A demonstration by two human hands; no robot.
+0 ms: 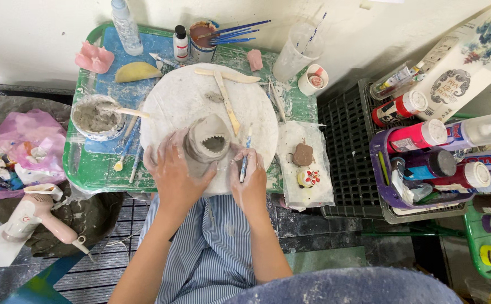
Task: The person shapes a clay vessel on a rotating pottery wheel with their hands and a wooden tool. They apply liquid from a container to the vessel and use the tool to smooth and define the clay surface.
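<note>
Two bare hands work a grey clay figure [206,145] with a toothed open mouth, which sits at the near edge of a round white board [183,95] on the green worktop [88,169]. The left hand [172,174] cups the figure's left side, fingers [164,151] spread and pressed against the wet clay. The right hand [249,179] touches the figure's right side while its fingers are closed around a thin blue-handled tool [246,152], held upright. Wooden modelling sticks [227,101] lie across the board behind the figure. A bowl of grey slip [96,117] stands to the left, a cup of brushes [203,39] at the far edge, and two small painted clay pieces [305,166] rest on white paper to the right.
</note>
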